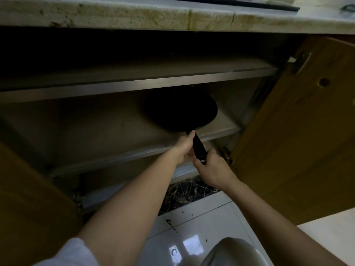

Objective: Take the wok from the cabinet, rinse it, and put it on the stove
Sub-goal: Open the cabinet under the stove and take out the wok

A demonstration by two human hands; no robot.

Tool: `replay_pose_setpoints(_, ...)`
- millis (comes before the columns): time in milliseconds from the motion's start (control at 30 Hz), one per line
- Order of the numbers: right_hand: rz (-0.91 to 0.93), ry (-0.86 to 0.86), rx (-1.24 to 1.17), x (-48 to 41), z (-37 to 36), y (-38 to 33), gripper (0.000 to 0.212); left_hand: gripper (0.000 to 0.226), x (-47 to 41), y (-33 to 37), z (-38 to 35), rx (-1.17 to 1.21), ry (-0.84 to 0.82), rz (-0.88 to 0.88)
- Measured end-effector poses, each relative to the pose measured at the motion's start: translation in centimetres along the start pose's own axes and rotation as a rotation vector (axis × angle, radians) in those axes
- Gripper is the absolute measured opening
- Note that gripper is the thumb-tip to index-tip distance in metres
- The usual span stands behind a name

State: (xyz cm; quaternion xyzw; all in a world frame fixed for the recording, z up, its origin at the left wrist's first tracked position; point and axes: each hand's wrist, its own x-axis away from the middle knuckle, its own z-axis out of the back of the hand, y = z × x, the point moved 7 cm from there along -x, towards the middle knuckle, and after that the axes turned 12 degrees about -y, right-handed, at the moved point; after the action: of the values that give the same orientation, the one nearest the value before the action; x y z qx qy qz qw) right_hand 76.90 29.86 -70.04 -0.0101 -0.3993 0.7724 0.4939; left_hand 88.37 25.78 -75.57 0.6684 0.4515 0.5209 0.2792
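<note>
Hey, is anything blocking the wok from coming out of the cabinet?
Nothing visible blocks it. The left hand and right hand grip the wok by its handle, and both cabinet doors stand open. The upper shelf rail sits just above the wok.

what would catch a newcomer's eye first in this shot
The black wok sits right of centre inside the dark cabinet. Both hands grip its handle, which points toward the camera: the left hand nearer the pan, the right hand at the end. A wooden door stands open at the right, under a stained countertop.
</note>
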Motion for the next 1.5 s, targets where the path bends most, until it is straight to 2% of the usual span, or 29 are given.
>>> replay_pose_setpoints(67, 0.017, -0.159, -0.337, -0.2, -0.4, -0.2, 0.025, 0.042, 0.2, -0.4, -0.8, 0.222, -0.046, 0.004)
replay_pose_setpoints(100, 0.005, -0.219, -0.562, -0.4, -0.5, -0.2, 0.026, 0.041, 0.1, -0.6, -0.8, 0.247, -0.041, 0.013)
replay_pose_setpoints(167, -0.017, -0.238, -0.963, -1.0, -0.9, -0.3, 0.038, 0.043, 0.6, -1.0, -0.7, 0.15, 0.025, 0.071)
replay_pose_setpoints(233, -0.063, -0.17, -1.134, -1.9, -1.4, -0.2, 0.043, 0.051, 1.2, -1.2, -0.7, 0.023, 0.088, 0.118)
replay_pose_setpoints(300, -0.092, -0.101, -1.136, -2.6, -1.8, -0.3, 0.039, 0.054, 1.3, -1.5, -0.8, -0.021, 0.099, 0.145)
replay_pose_setpoints(400, -0.047, -0.09, -1.178, -3.4, -2.1, -0.4, 0.032, 0.055, 0.6, -1.8, -0.9, 0.09, 0.051, 0.152)
replay_pose_setpoints(567, -0.016, -0.259, -1.258, -3.2, -1.9, 0.2, 0.033, 0.056, -0.6, -3.2, -1.5, 0.261, -0.095, 0.183)
replay_pose_setpoints(633, -0.046, -0.34, -1.35, -2.7, -2.1, -0.1, 0.024, 0.049, 0.2, -2.9, -1.9, 0.284, -0.093, 0.197)
replay_pose_setpoints(700, -0.071, -0.312, -1.397, -2.5, -2.2, -0.5, 0.021, 0.041, 0.6, -2.3, -1.9, 0.27, -0.057, 0.19)
replay_pose_setpoints(800, -0.099, -0.168, -1.293, -2.4, -1.9, -0.4, 0.033, 0.041, 1.0, -1.6, -1.9, 0.19, 0.001, 0.2)
replay_pose_setpoints(1033, -0.118, -0.113, -1.082, -1.3, -2.4, -0.5, 0.039, 0.045, 2.3, -1.6, -1.8, 0.206, 0.061, 0.197)
replay_pose_setpoints(1200, -0.205, -0.103, -1.061, 2.4, -1.9, -1.6, 0.029, 0.049, 6.1, -1.6, -3.3, 0.215, 0.072, 0.293)
replay_pose_setpoints(1300, -0.221, -0.12, -1.085, 5.8, -1.2, -3.0, 0.038, 0.047, 9.4, -0.9, -5.0, 0.233, 0.069, 0.327)
replay_pose_setpoints(1500, -0.277, -0.127, -1.121, 12.8, 0.5, -6.2, 0.041, 0.044, 16.0, 1.7, -8.0, 0.166, 0.063, 0.391)
